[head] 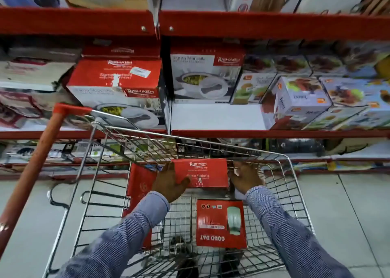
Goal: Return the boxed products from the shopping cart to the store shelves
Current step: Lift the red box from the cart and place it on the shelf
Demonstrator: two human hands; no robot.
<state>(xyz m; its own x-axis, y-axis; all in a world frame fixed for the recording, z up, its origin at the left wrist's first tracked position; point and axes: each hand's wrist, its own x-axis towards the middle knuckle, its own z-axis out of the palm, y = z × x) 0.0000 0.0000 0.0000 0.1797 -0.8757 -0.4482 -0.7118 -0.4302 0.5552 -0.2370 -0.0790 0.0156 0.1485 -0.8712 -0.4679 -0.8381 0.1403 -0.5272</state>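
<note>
Inside the wire shopping cart (pixel 295 193), a red Rishabh casserole box (pixel 202 172) sits at the far end. My left hand (pixel 168 185) grips its left side and my right hand (pixel 244 180) grips its right side. A red "Good Day" box (pixel 219 223) with a pale green item pictured lies flat on the cart floor, nearer to me. Another red box (pixel 140 189) stands on edge against the cart's left wall. On the middle shelf, matching Rishabh boxes (pixel 116 81) are stacked, and one more Rishabh box (pixel 205 75) stands right of the divider.
A bare white stretch of shelf (pixel 215 117) lies in front of the right Rishabh box. Colourful food-print boxes (pixel 301 94) fill the shelf to the right. The cart's orange handle (pixel 35 168) runs at the left. Red shelf rails (pixel 274 24) cross above; grey tiled floor (pixel 348 214) lies below.
</note>
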